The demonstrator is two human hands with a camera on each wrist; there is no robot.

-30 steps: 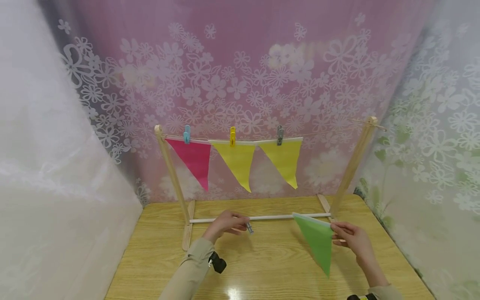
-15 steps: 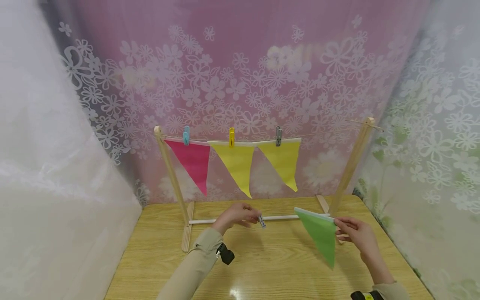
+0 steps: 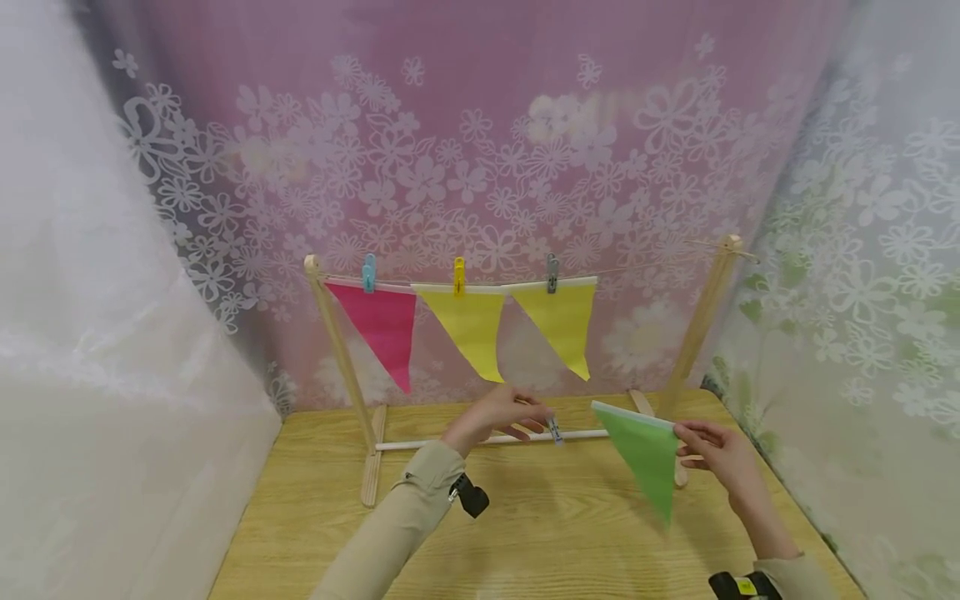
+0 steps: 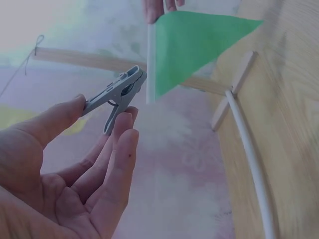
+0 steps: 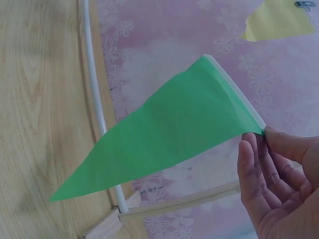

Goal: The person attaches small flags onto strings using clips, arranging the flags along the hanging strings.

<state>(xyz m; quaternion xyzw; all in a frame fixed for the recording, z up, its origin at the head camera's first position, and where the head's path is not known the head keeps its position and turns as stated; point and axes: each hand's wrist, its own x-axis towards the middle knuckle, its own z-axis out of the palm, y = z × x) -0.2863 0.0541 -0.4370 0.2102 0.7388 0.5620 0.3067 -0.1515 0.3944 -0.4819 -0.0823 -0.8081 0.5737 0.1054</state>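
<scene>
Between thumb and fingers, my left hand (image 3: 502,414) pinches a grey clothespin (image 4: 117,94) by its handles, its nose pointing toward the green flag. My right hand (image 3: 716,457) pinches the upper right corner of that green triangular pennant (image 3: 643,454), which hangs point down with its white top edge sloping. Behind and above, a string carries a pink pennant (image 3: 378,329) under a blue clothespin (image 3: 369,273), a yellow pennant (image 3: 468,329) under a yellow clothespin (image 3: 459,277), and another yellow pennant (image 3: 562,321) under a grey clothespin (image 3: 552,273).
Two wooden posts, the left post (image 3: 341,358) and the right post (image 3: 701,325), hold up the string (image 3: 645,267). A white rod (image 3: 420,444) joins their feet low over the wooden table (image 3: 555,533). Floral curtains (image 3: 480,125) enclose the back and sides.
My left hand has moved right and up with the clothespin, closer to the green pennant. My right hand has lifted the pennant slightly and shifted it a little to the right.
</scene>
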